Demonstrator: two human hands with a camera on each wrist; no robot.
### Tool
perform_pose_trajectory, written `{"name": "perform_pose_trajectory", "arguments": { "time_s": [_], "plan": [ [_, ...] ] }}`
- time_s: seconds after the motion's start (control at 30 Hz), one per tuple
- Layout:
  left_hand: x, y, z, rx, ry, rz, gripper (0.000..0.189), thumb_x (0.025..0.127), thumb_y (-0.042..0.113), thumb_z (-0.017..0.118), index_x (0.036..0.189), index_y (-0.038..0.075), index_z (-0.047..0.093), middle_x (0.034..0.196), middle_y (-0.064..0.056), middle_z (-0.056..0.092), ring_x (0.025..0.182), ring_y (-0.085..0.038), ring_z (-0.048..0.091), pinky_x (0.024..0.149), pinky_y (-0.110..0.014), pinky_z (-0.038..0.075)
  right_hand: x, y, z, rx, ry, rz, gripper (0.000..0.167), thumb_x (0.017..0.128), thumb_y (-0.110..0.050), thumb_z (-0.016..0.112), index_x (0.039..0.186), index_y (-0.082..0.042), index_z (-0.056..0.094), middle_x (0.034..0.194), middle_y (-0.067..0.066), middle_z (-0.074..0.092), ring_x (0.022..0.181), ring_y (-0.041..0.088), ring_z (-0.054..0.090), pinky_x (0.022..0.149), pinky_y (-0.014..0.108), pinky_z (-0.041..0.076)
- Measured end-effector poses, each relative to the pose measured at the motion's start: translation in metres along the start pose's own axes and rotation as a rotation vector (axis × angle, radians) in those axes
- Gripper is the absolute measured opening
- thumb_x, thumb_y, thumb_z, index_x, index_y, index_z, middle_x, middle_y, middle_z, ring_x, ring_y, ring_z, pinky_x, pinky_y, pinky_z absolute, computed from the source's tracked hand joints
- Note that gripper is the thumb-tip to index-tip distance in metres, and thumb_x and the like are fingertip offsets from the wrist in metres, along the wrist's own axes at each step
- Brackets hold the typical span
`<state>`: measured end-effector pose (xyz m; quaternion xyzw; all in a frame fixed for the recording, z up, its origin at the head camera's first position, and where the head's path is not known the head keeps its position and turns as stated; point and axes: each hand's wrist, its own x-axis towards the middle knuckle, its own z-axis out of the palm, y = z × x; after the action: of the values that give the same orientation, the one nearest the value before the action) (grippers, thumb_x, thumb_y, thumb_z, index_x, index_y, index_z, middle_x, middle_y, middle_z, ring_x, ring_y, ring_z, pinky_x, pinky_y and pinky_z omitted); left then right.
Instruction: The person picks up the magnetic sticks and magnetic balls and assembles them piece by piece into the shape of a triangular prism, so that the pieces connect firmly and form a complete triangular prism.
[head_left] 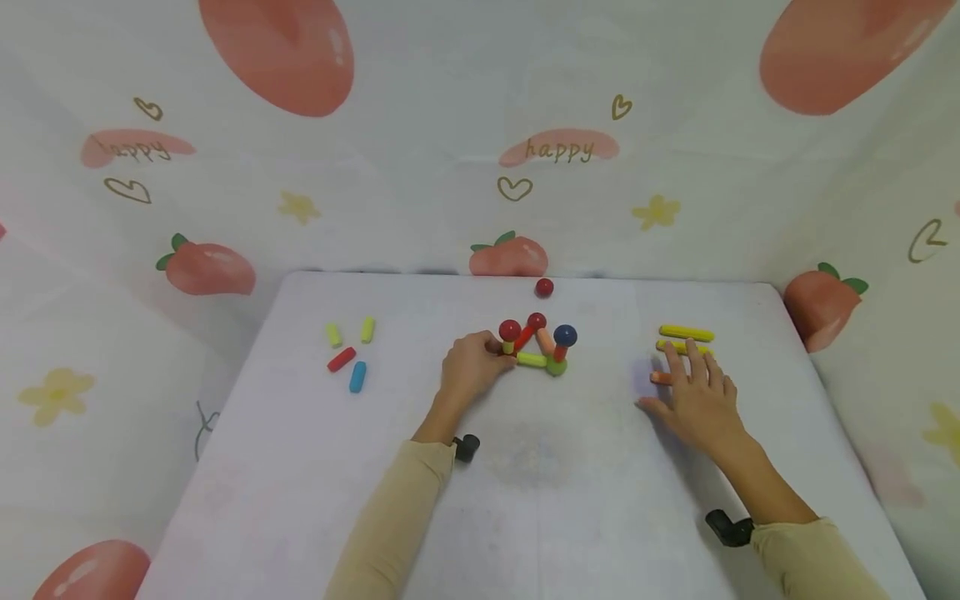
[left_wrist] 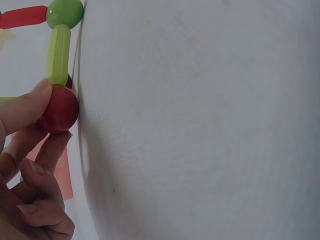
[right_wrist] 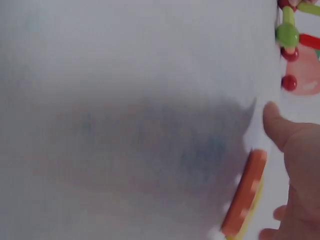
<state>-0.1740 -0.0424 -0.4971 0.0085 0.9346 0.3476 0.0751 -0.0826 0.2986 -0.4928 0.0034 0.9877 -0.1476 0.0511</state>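
My left hand (head_left: 474, 365) pinches a red ball (left_wrist: 61, 111) at the near left corner of a ball-and-rod frame, thumb on one side and fingers on the other. From that ball a yellow-green rod (head_left: 532, 360) runs to a green ball (head_left: 557, 367). A short red rod stands on the green ball, topped by a blue ball (head_left: 566, 335). Another red ball (head_left: 510, 331) tops an upright rod above the pinched corner. My right hand (head_left: 701, 408) is spread with straight fingers over an orange rod (right_wrist: 245, 195), partly covering it in the head view.
Two long yellow rods (head_left: 686, 332) lie by the right fingertips. A loose red ball (head_left: 544, 287) sits near the table's back edge. On the left lie short yellow-green rods (head_left: 367, 330), a red rod (head_left: 341, 360) and a blue rod (head_left: 357, 377). A patterned cloth hangs behind the white table (head_left: 525, 517).
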Motion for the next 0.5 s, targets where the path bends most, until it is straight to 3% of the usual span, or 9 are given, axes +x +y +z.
{"name": "perform_pose_trajectory", "arguments": {
  "time_s": [0.13,0.3,0.5],
  "plan": [
    [0.0009,-0.0009,-0.0011,0.001,0.002,-0.006,0.023,0.083,0.036,0.085,0.096,0.02,0.075,0.091,0.006,0.077,0.083,-0.015,0.066,0.076,-0.036,0.051,-0.0023,0.0027,-0.0038,-0.007,-0.023,0.009,0.093,0.091,-0.039,0.074,0.159,-0.007,0.019,0.157,0.036,0.019,0.133,0.065,0.028,0.097,0.079,0.03],
    [0.0019,-0.002,-0.0017,-0.01,0.003,-0.006,0.023,0.083,0.036,0.085,0.095,0.02,0.074,0.091,0.006,0.077,0.083,-0.015,0.066,0.075,-0.036,0.051,-0.0042,0.001,-0.0028,-0.027,-0.038,0.005,0.079,0.094,-0.034,0.071,0.153,-0.004,0.028,0.149,0.036,0.027,0.127,0.063,0.033,0.095,0.076,0.032],
    [0.0028,-0.0042,0.0015,-0.015,-0.005,-0.002,0.023,0.082,0.038,0.085,0.095,0.022,0.074,0.091,0.008,0.077,0.083,-0.014,0.066,0.074,-0.034,0.05,-0.0055,-0.0017,0.004,-0.087,0.039,-0.031,0.044,0.097,-0.023,0.068,0.133,-0.003,0.052,0.122,0.029,0.05,0.111,0.053,0.045,0.085,0.066,0.038]
  ]
}}
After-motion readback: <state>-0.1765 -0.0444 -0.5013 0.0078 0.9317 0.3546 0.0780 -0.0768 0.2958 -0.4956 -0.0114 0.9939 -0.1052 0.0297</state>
